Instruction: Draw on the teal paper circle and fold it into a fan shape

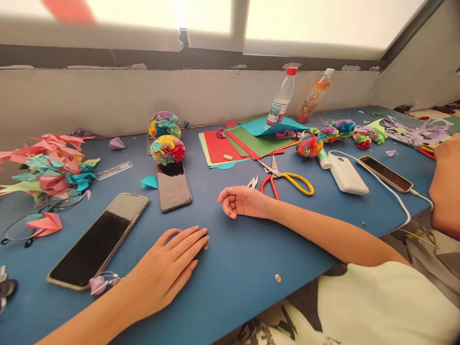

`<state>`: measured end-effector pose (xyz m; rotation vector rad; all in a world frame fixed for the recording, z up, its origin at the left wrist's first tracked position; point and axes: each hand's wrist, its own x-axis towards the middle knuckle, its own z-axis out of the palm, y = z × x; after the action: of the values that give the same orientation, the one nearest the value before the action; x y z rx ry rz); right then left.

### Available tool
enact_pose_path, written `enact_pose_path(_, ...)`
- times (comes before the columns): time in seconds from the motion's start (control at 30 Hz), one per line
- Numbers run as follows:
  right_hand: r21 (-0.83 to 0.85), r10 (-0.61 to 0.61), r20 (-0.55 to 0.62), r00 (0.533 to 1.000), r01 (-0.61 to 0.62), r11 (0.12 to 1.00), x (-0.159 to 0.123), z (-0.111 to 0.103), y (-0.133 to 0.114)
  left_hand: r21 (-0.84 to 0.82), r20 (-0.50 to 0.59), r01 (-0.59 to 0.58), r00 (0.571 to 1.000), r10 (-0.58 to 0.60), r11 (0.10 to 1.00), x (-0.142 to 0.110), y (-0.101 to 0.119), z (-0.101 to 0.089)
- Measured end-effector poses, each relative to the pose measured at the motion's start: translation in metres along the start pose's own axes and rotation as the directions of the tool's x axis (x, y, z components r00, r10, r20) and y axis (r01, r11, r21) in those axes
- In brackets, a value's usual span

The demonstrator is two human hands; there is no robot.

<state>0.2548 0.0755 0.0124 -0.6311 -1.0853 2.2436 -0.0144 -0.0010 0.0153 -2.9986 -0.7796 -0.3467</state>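
My left hand (168, 268) lies palm down on the blue table (230, 282), its fingers stretched out. A small clear scrap (206, 243) shows at its fingertips; what it is I cannot make out. A large phone (98, 242) with a pale purple charm (98, 285) lies beside that wrist. My right hand (246, 201) rests palm up, its fingers loosely curled and nothing visible in them. Just behind it are pliers (253, 181) and scissors (287, 178) with red and yellow handles. Another phone (174, 187) lies farther back, between the hands, near a ruffled paper ball (167, 149).
Folded paper pieces (53, 165) and eyeglasses (21, 227) lie at the left. Coloured paper sheets (223, 148) and two bottles (280, 105) stand behind. A power bank (348, 175), a cabled phone (386, 173) and another person's arm (445, 187) are at the right.
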Motion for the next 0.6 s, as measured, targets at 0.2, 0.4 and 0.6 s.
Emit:
enact_pose_path(0.2,0.022,-0.004,0.002,1.000,0.004,1.000,0.002,-0.002,0.003,-0.040,0.000,0.019,1.000,-0.019,0.999,-0.001,0.000,0.002)
enact_pose_path(0.4,-0.104,0.011,-0.009,1.000,-0.012,0.995,0.004,0.000,0.004,-0.034,0.005,0.020,1.000,-0.020,0.999,-0.001,0.000,0.001)
enact_pose_path(0.6,-0.626,-0.180,0.053,0.982,0.174,0.760,-0.008,0.021,0.015,-0.011,0.018,-0.005,1.000,0.005,1.000,-0.001,0.000,0.001)
